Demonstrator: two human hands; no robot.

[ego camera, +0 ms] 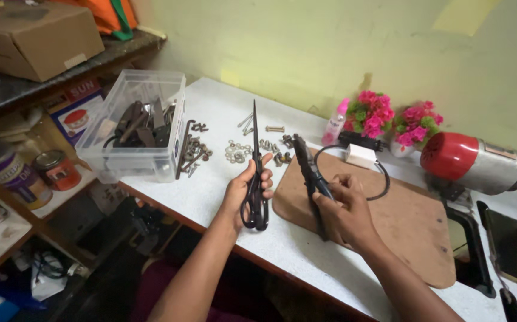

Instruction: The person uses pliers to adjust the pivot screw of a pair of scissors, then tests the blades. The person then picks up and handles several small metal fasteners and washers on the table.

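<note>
My left hand (242,192) grips the handles of long dark scissors (257,161), whose closed blades point up and away over the white table (211,107). My right hand (343,210) is closed around a dark hand tool (307,168) that stands tilted on a brown board (407,220). The two hands are side by side, a little apart. Loose bolts, nuts and washers (237,150) lie on the table just beyond the scissors.
A clear plastic box (136,122) of dark metal parts stands at the left. Pink flowers (370,113), a pink bottle (334,124), a white charger (361,156) with a black cable and a red-and-silver cylinder (470,162) line the wall. Shelves with tins (56,170) stand left.
</note>
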